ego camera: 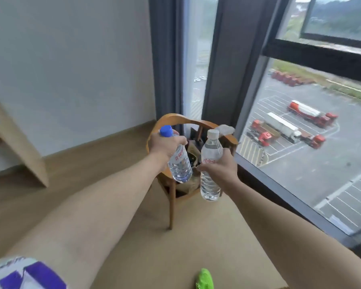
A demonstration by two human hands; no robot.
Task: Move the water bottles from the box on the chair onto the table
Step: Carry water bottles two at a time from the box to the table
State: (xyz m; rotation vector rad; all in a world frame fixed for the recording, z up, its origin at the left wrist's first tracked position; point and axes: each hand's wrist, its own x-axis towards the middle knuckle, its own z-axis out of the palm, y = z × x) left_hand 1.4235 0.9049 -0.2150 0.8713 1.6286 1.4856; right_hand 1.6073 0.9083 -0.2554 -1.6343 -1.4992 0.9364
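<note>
While gripped high in the left hand, blue-capped bottle leaned, cap up and toward the left, base down and toward the right, long axis on a slant. Held just under the blue cap, fingers curled round the neck and shoulder, most of the clear body hanging free below the hand. Stood close to upright in the right hand, white-capped bottle, cap at the top, base at the bottom, long axis nearly vertical. Grasped about the middle at the red-lettered label, fingers wrapped from the right side, neck showing above the hand and lower body below it. Hung apart from each other, a narrow gap between the two bodies, both in the air over the wooden chair. Could not make out the box clearly among the dark and tan shapes on the seat behind the bottles.

Lay below and nearer the camera, tan table, its far edge running close beside the chair's front leg. Offered bare surface between the two forearms, with a green object at the near edge. Closed off the right side: large window and its dark frame. Spread to the left of the chair, wooden floor, up to a white wall and a grey curtain in the corner.
</note>
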